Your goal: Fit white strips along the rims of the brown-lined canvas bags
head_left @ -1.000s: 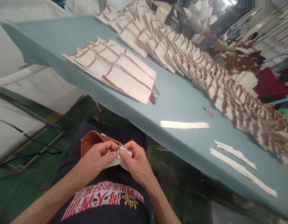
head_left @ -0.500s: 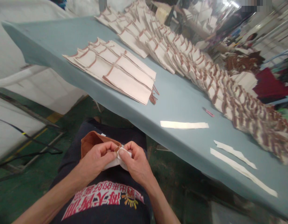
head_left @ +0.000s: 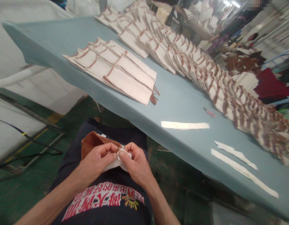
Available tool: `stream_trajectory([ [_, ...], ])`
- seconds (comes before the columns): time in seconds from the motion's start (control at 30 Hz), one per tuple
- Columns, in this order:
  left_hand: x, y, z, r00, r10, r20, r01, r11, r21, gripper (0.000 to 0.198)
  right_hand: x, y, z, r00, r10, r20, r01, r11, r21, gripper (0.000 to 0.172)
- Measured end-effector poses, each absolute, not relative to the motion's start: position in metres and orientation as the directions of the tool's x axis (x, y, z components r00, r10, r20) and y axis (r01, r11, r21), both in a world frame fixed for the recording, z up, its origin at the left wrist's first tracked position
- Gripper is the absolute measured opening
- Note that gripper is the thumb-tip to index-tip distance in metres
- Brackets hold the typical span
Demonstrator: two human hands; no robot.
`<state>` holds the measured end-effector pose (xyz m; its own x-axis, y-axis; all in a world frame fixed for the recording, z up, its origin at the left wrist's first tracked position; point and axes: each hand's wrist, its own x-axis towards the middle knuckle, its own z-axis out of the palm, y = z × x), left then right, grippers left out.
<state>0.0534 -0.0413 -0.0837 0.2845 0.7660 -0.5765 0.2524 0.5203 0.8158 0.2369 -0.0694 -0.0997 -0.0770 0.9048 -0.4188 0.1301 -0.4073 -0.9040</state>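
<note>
A brown and white fabric piece (head_left: 91,141) lies over my lap, its brown side curving up at the left. My left hand (head_left: 102,156) pinches its edge between thumb and fingers. Close beside it, my right hand (head_left: 132,159) grips the white part of the same piece, the thumb pressed on top. The two hands almost touch where brown meets white. What exactly lies under the fingertips is too small to make out. A dark apron (head_left: 125,128) with red and white lettering covers my lap.
On the blue-grey table (head_left: 182,103) lie a stack of cream panels with brown edging (head_left: 130,75), a long overlapping row of similar pieces (head_left: 193,62), small pink-handled snips (head_left: 209,112) and pale strips (head_left: 185,125). A person's arm (head_left: 238,20) shows at the far top right.
My hands stay almost in place on the fabric piece, with only a slight shift of the fingers. In the background, a person's arm has moved.
</note>
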Motion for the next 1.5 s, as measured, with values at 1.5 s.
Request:
stream_trajectory([
  [1.5,0.058,-0.050,-0.089,0.229,0.761,-0.608,0.176,0.582,0.794,0.043,0.235,-0.073,-0.105,-0.082,0.905,-0.418,0.108,-0.409,-0.906,0.034],
])
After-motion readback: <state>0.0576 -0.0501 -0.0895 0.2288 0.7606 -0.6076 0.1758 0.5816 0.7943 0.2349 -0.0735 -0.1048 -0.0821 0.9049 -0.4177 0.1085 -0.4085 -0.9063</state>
